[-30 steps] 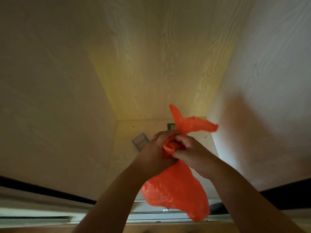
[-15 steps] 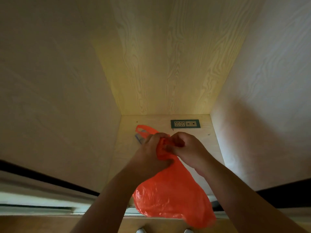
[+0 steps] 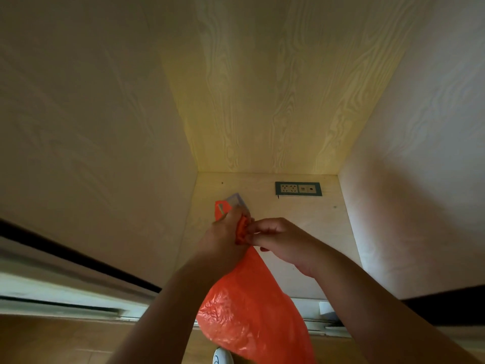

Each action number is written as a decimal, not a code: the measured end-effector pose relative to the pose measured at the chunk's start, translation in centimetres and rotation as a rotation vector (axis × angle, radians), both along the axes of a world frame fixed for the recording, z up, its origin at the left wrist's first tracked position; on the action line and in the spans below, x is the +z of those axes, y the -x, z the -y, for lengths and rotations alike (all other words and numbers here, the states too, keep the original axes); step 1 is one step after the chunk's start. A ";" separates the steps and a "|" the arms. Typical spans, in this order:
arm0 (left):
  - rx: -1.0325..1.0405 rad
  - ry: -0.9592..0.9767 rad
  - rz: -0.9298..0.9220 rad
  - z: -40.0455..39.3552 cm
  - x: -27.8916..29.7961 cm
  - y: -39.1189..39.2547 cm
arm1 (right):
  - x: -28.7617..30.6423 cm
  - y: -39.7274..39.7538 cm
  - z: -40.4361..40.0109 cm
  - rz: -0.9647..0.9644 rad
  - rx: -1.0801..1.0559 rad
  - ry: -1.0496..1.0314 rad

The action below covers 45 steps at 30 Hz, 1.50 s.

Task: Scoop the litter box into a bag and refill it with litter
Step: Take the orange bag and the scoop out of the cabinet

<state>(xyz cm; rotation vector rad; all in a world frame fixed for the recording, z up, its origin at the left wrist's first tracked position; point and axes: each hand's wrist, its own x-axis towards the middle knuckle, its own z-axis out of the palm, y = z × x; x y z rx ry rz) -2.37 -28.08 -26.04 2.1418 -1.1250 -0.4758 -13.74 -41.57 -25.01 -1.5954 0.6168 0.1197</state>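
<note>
From the head camera, both hands meet at the gathered neck of the orange bag (image 3: 252, 308); the left hand (image 3: 223, 243) has its fingers curled round the bunched plastic, and the right hand (image 3: 278, 240) pinches the same twist with fingertips pressed together; the full belly of the bag hangs below between the forearms, over the sliding-door track (image 3: 78, 298). A second ago two loose orange ends stood up and out to the right; now only one handle loop (image 3: 220, 206) shows, poking out past the left hand, so the ends look drawn in and a knot is probably being pulled tight. That would mean scooping is finished and refilling is next; no litter box is in view. Behind the hands lie a small blue frame (image 3: 237, 199) and a socket plate (image 3: 298, 189) on the wooden alcove floor (image 3: 301, 219).
</note>
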 end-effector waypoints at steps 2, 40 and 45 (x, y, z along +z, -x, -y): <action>0.009 -0.045 0.009 -0.3 -0.4 -0.3 | -0.6 -0.4 -0.6 0.012 -0.025 0.036; 0.418 -0.079 0.048 -6.0 -7.3 -8.9 | -21.7 -8.6 0.9 -0.542 0.222 0.369; 0.439 -0.103 0.031 -6.2 -7.5 -9.0 | -22.9 -9.2 1.4 -0.655 0.406 0.520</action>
